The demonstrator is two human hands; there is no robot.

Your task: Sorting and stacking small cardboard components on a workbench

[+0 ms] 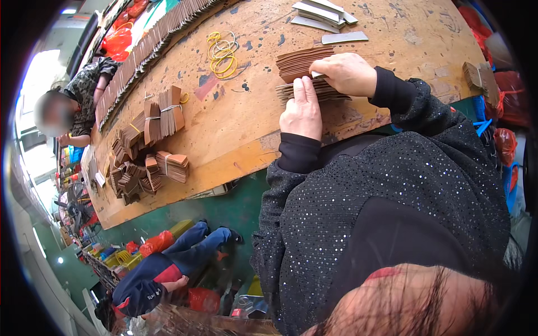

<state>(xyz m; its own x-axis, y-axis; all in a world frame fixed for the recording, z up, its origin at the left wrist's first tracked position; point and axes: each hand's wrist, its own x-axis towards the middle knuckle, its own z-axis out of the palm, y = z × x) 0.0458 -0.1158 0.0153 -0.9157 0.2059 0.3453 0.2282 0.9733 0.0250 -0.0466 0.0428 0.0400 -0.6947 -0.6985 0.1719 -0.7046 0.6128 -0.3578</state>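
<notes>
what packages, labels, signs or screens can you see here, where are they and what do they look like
No labels, signs or screens show.
Banded bundles: brown card pieces tied with bands, heaped at the table's left end.
Red plastic bags: far left, beyond the table.
Brown card stack: fanned, under the left hand and right hand.
Grey flat pieces: far edge, loosely piled.

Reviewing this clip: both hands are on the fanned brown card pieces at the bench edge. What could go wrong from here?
1. The fanned brown card stack lies close to the wooden bench's near edge, held by the left hand and right hand; pieces could slide off.
2. The upper brown stack touches it, so the two may mix.
3. Loose yellow rubber bands sit nearby and could get swept along.
</notes>
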